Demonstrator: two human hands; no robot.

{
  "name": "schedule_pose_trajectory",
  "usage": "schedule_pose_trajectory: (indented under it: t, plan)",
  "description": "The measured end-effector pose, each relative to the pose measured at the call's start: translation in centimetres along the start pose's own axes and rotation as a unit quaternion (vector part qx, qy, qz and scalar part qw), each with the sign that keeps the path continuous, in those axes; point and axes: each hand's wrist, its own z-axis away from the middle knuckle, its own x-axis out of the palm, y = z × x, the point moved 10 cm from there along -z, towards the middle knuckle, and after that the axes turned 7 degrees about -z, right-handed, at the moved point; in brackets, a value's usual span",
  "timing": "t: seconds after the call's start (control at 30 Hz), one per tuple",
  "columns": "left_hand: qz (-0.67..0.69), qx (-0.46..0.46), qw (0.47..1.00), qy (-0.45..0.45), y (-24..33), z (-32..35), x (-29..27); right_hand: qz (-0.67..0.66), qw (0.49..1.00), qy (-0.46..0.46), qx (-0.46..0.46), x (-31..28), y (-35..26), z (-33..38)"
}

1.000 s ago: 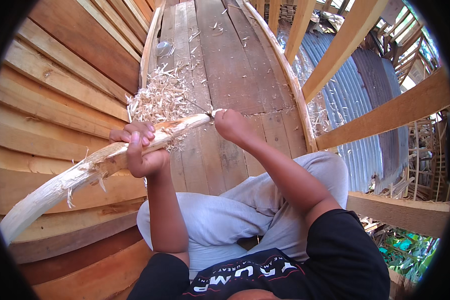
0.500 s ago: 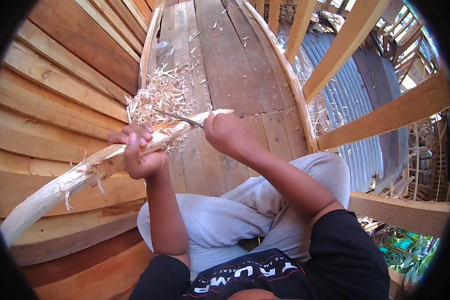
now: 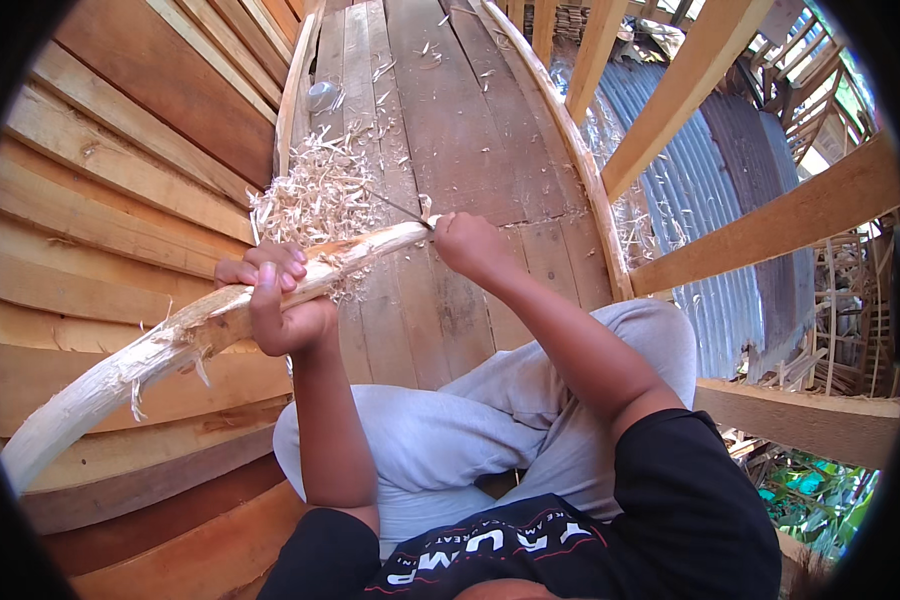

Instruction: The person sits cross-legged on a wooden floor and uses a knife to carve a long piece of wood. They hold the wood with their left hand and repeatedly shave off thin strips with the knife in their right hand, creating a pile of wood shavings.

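A long, curved, peeled wooden pole (image 3: 175, 338) slants from the lower left up to the middle, its pale surface rough with hanging slivers. My left hand (image 3: 288, 308) is wrapped round it partway along, thumb on top. At the far end, my right hand (image 3: 470, 246) is closed on a knife (image 3: 400, 207). Its thin dark blade points up and left, touching the wood near the tip, where a small curl of shaving stands. The knife's handle is hidden inside my fist.
Pale wood shavings (image 3: 322, 188) lie heaped beyond the pole on the plank floor (image 3: 460, 130). Behind them stands a small clear container (image 3: 322, 97). A board wall (image 3: 100, 260) rises on the left. Wooden railing bars (image 3: 760, 228) and corrugated metal sheeting (image 3: 700, 190) are on the right.
My right hand and the knife have slid outward to the right along the pole, to its tip. My left hand and the pole have stayed in place.
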Motion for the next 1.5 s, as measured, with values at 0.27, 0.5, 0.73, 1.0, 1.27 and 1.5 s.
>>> schedule_pose_trajectory:
  t: [0.27,0.5,0.73,1.0,1.27,1.5]
  plan:
    - [-0.005,0.017,1.000,-0.018,0.6,0.4,0.3,0.077,0.994,-0.075,0.018,0.7,1.1,0.0]
    - [-0.017,0.028,0.999,-0.036,0.7,-0.3,0.1,0.132,0.982,-0.129,-0.028,1.9,0.6,-0.4]
    - [-0.037,-0.013,0.995,0.089,-0.7,-0.8,-2.9,-0.041,0.998,-0.049,0.011,2.0,0.6,-0.3]
    - [-0.047,0.006,0.996,0.080,0.3,-0.1,-1.6,-0.006,0.998,-0.055,-0.002,-0.4,-3.9,2.6]
    - [-0.035,0.002,0.996,0.084,0.3,-0.2,-2.2,-0.031,0.997,-0.067,-0.009,1.0,-3.8,2.4]
    - [-0.036,-0.037,0.988,0.149,-0.6,-0.4,-3.8,-0.027,0.998,-0.063,0.009,1.4,-2.8,1.9]
